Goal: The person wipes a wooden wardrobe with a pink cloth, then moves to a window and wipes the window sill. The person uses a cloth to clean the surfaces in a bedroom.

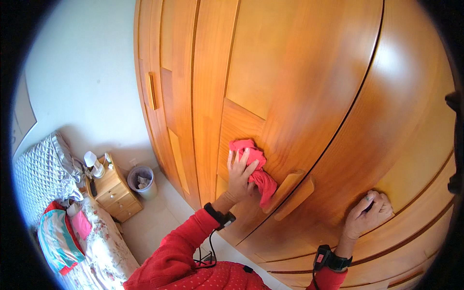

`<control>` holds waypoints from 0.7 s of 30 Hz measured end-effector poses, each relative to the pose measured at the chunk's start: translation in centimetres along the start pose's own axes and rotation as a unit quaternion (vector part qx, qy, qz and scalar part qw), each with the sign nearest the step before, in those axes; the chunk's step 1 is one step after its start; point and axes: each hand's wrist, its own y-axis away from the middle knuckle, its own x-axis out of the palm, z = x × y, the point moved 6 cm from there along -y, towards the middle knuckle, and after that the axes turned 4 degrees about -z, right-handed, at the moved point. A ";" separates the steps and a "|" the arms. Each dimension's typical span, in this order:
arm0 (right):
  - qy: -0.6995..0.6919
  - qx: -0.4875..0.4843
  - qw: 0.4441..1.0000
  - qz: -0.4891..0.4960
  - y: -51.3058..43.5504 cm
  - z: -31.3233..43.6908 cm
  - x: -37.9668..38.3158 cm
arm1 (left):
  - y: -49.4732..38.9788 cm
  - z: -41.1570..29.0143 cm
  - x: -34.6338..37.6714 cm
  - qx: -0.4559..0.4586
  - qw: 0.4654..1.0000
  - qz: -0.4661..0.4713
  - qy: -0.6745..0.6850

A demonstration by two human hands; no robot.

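Observation:
My left hand (239,177) presses a crumpled red cloth (264,185) flat against a wooden wardrobe door (290,72), fingers spread over the cloth's left part. The cloth's lower end hangs beside a long wooden door handle (286,189). A matching handle (295,199) is fixed on the neighbouring door (348,163), across the dark gap. Further right, my right hand (369,214) is curled into a loose fist near that second door's surface. Nothing shows inside the fist, though its palm side is partly hidden.
At lower left stand a wooden nightstand (115,195) with a small white lamp (93,165) and a waste bin (141,183). A bed with a floral sheet (105,250) lies nearby. A black cable (214,250) hangs from my left wrist strap.

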 end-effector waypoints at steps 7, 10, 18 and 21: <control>0.023 -0.001 1.000 0.007 0.2 -0.1 0.1 | -10.0 5.7 -1.7 -0.125 0.991 -0.046 -0.027; 0.015 0.003 1.000 0.009 0.3 -0.2 0.2 | -8.8 5.5 -1.2 -0.158 0.987 -0.036 -0.010; 0.028 -0.007 1.000 0.006 0.3 0.0 0.0 | -1.4 6.1 -1.3 -0.218 0.975 -0.031 -0.017; 0.034 -0.011 0.999 0.005 0.3 0.0 0.1 | -6.7 8.5 -2.5 -0.185 0.979 -0.086 -0.011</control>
